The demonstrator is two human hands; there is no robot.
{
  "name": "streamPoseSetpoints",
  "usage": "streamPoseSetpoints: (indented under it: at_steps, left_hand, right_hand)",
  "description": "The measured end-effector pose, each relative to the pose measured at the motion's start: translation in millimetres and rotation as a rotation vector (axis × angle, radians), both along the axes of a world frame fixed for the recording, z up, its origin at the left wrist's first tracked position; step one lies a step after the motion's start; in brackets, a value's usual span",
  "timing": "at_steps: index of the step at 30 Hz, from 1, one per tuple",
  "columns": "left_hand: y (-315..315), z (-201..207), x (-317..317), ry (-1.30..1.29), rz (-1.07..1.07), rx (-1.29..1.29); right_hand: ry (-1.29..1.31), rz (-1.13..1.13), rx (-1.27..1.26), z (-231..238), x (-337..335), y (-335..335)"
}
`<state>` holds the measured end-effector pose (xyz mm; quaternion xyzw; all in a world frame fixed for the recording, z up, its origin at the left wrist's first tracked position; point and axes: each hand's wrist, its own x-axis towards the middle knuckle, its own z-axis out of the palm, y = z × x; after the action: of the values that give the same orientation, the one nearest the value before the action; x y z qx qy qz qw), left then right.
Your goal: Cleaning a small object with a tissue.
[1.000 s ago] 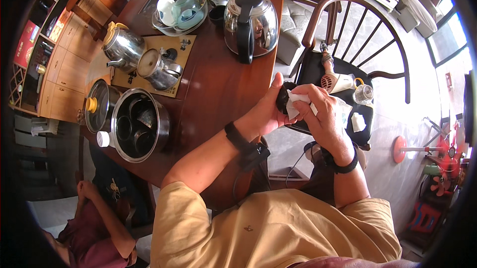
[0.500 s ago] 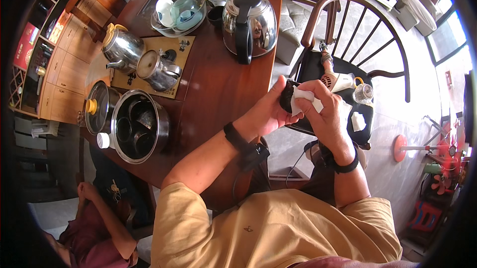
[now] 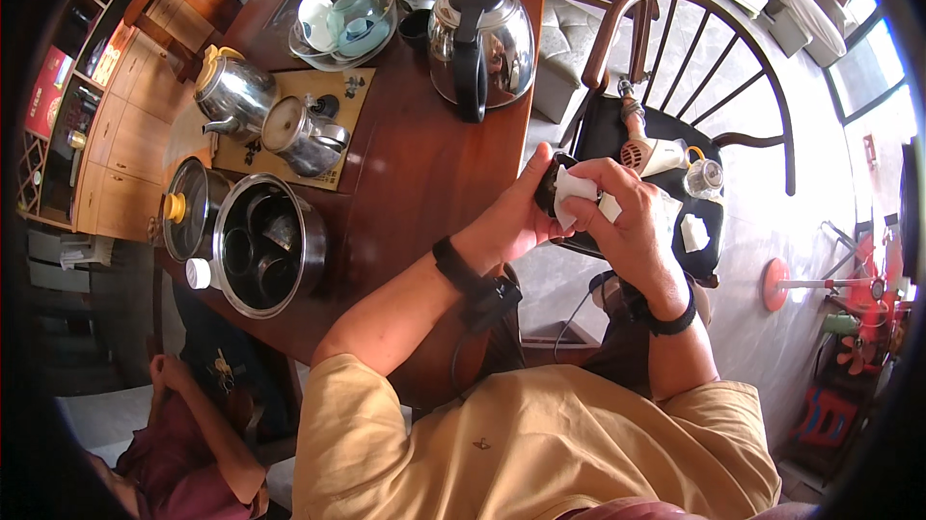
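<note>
Past the right edge of the table, my left hand is closed round a small dark cup, its opening turned toward my right hand. With bent fingers, my right hand pinches a white tissue and presses it into the cup's mouth. My fingers hide part of the cup and the tissue. On the table to the left, a steel pot holds several dark cups in what looks like water. A glass lid with a yellow knob leans against that pot.
A large steel kettle, a smaller pot, a steel jug and a glass bowl of teaware stand on the table. A black-seated chair bears a hair dryer-like tool. Another person sits at lower left.
The dark cup has turned slightly in my left hand, showing more of its opening. My right hand and the tissue have shifted a little left. The objects on the table stay put.
</note>
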<state>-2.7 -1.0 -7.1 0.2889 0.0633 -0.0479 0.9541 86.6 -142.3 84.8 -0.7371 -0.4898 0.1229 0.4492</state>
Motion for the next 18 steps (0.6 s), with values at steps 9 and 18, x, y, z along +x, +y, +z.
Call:
streamPoseSetpoints:
  at_steps: [9, 18]
  left_hand:
    - [-4.5, 15.0, -2.8, 0.054, -0.031, 0.071]
    - [-5.4, 5.6, 0.7, -0.011, 0.008, 0.032]
  right_hand:
    - [0.093, -0.024, 0.020, -3.4, 2.2, -0.8]
    - [-0.080, 0.048, -0.010, 0.8, 2.0, -1.0]
